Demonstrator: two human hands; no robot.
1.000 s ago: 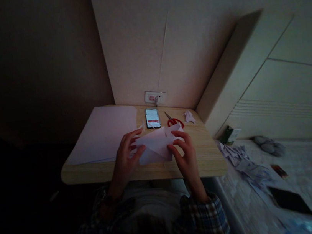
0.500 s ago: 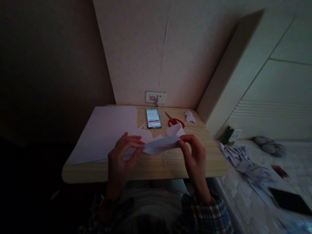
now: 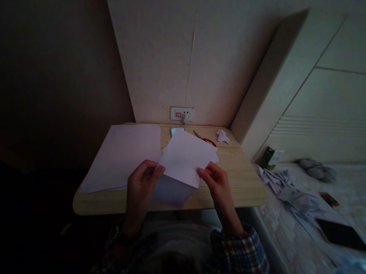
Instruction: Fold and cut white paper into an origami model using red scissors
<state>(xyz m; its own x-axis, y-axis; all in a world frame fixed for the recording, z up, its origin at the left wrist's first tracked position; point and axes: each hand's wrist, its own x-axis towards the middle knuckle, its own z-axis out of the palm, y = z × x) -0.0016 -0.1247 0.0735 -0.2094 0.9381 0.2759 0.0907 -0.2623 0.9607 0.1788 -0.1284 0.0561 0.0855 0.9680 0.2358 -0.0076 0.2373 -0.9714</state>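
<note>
I hold a folded white paper (image 3: 186, 159) over the near part of a small wooden table (image 3: 237, 184). My left hand (image 3: 141, 190) pinches its left edge. My right hand (image 3: 217, 184) pinches its lower right corner. The paper stands tilted up toward me, with a shaded flap hanging below it. It hides most of a phone (image 3: 177, 131) and part of the red-handled scissors (image 3: 206, 140) behind it.
A stack of white sheets (image 3: 122, 154) lies on the table's left half. A small crumpled paper piece (image 3: 222, 137) sits at the back right, below a wall socket (image 3: 182, 113). Paper scraps (image 3: 287, 190) and a dark flat device (image 3: 341, 235) lie on the bed to the right.
The paper was flat on the table, then seen edge-on as both hands lifted it. Now it is turned over and raised, covering the phone and scissors.
</note>
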